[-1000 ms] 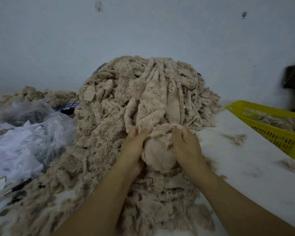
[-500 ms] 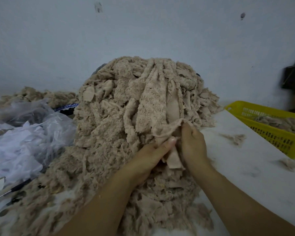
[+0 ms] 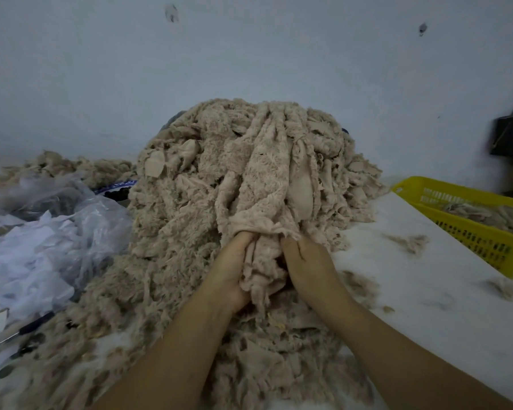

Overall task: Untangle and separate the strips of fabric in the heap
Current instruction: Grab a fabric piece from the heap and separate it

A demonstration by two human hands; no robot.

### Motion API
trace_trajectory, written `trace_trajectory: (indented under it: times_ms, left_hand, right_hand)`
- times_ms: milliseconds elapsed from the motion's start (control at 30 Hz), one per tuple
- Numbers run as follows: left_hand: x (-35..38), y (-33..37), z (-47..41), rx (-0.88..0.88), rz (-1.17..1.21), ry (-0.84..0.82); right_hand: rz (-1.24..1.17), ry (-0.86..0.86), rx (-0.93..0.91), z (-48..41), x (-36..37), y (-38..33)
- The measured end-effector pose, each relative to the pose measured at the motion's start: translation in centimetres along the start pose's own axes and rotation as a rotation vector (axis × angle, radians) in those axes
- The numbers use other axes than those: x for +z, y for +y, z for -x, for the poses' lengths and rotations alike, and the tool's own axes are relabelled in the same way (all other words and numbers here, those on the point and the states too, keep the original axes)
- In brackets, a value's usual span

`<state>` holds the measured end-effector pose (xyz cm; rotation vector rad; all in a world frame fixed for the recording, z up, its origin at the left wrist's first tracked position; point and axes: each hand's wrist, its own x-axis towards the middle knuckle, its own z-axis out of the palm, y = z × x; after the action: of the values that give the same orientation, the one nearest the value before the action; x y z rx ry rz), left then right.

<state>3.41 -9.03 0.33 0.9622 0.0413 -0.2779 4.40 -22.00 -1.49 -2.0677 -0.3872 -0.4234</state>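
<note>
left hand (image 3: 233, 270) and right hand (image 3: 310, 266), forearms converging toward 12 o'clock, palms facing, fingers curled around a bunched beige plush strip (image 3: 262, 255) on the heap (image 3: 175, 208).

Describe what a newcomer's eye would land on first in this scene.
The tall heap of beige fuzzy fabric strips fills the centre. At its front, the left hand and right hand grip a bunch of strips between them. A yellow perforated plastic basket sits at the right edge, crumpled clear plastic bags at the left.
</note>
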Motion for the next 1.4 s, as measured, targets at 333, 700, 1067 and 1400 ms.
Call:
trace_trajectory:
  times_ms: [333, 700, 1067, 1400]
  left_hand:
    - [0.1, 0.7, 0.0, 0.022, 0.108, 0.0]
    - [0.0, -0.2, 0.1, 0.142, -0.08, 0.056]
    - [0.2, -1.6, 0.3, 0.144, -0.541, 0.012]
    - [-0.5, -0.5, 0.4, 0.006, -0.017, -0.013]
  right_hand:
    - [-0.084, 0.139, 0.272, -1.8, -2.0, 2.3]
    - [-0.109, -0.012, 0.011, -1.1, -1.7, 1.4]
    - [-0.193, 0.05, 0.077, -1.0, -1.6, 2.0]
    - [-0.375, 0.173, 0.22, -1.3, -2.0, 2.6]
